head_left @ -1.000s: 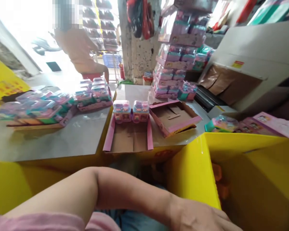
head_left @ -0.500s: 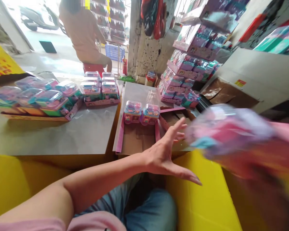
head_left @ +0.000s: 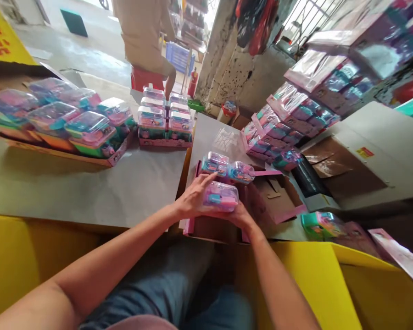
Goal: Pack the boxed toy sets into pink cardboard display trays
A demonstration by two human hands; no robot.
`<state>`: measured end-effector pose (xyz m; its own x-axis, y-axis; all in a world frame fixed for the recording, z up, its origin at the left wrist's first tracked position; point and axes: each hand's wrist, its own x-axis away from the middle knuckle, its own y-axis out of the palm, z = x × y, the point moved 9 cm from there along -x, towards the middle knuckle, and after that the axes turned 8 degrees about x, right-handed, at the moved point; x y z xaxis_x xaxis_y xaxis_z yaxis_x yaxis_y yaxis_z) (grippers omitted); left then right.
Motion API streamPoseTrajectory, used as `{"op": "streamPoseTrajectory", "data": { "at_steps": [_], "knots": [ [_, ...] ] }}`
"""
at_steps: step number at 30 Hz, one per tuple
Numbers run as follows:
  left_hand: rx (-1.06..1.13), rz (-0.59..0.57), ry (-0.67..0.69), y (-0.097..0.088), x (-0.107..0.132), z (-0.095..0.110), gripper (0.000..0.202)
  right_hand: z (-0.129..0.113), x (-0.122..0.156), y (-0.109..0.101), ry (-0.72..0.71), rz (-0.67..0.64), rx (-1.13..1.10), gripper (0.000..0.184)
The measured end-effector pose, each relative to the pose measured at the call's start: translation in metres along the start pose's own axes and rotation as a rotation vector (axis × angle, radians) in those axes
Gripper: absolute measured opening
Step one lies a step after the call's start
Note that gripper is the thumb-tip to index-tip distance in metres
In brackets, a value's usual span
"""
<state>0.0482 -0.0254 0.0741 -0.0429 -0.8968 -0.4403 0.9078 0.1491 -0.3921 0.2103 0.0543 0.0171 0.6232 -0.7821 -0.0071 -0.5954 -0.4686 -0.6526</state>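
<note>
Between both hands is a clear-lidded plastic box with pink and blue contents (head_left: pixel 221 197), held above a shallow pink-edged cardboard tray (head_left: pixel 190 225). My left hand (head_left: pixel 195 196) closes on its left side, the fingers reaching over the far edge. My right hand (head_left: pixel 241 215) grips the lower right side; part of its fingers is hidden under the box. Two similar boxes stand at the tray's far end, the left one (head_left: pixel 216 164) and the right one (head_left: pixel 242 172), just beyond the held box.
To the left stand a filled tray of larger-looking boxes (head_left: pixel 89 130) and another filled tray (head_left: pixel 165 120). An open cardboard tray (head_left: pixel 278 192) lies at right. Wrapped trays (head_left: pixel 289 110) are stacked by the wall. Yellow cartons (head_left: pixel 306 270) flank my legs. A person (head_left: pixel 144 41) is beyond the table.
My right hand has swung in from the right with the box to above the tray. My left hand, open before, now holds the box too. The view has shifted.
</note>
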Motion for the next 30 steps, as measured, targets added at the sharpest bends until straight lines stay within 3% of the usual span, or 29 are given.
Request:
{"op": "streamPoseTrajectory", "data": {
  "at_steps": [2,4,7,11,16,21,25,30],
  "knots": [
    [0.064,0.089,-0.082,-0.016,0.004,-0.024,0.093,0.014,0.001,0.012,0.089,-0.019,-0.057,0.066],
    [0.044,0.167,-0.255,-0.027,0.012,-0.057,0.081,0.021,0.005,0.011,0.134,0.019,-0.032,0.054],
    [-0.103,0.110,-0.443,-0.023,0.022,-0.088,0.067,0.020,0.006,0.008,0.165,0.047,-0.014,0.050],
    [-0.237,0.026,-0.460,-0.011,0.019,-0.085,0.053,0.010,-0.003,0.012,0.137,0.080,-0.008,0.053],
    [-0.175,0.033,-0.402,-0.010,0.022,-0.079,0.059,0.005,-0.013,0.028,0.088,0.146,-0.018,0.049],
    [-0.192,0.039,-0.349,-0.004,0.033,-0.081,0.060,0.000,-0.013,0.034,0.030,0.163,0.151,0.041],
    [-0.245,0.040,-0.316,-0.001,0.035,-0.086,0.062,-0.001,-0.017,0.035,-0.007,0.185,0.123,0.049],
    [-0.208,-0.033,-0.115,-0.007,0.039,-0.079,0.069,-0.014,-0.018,0.039,0.014,0.222,0.065,0.067]
  ]
}}
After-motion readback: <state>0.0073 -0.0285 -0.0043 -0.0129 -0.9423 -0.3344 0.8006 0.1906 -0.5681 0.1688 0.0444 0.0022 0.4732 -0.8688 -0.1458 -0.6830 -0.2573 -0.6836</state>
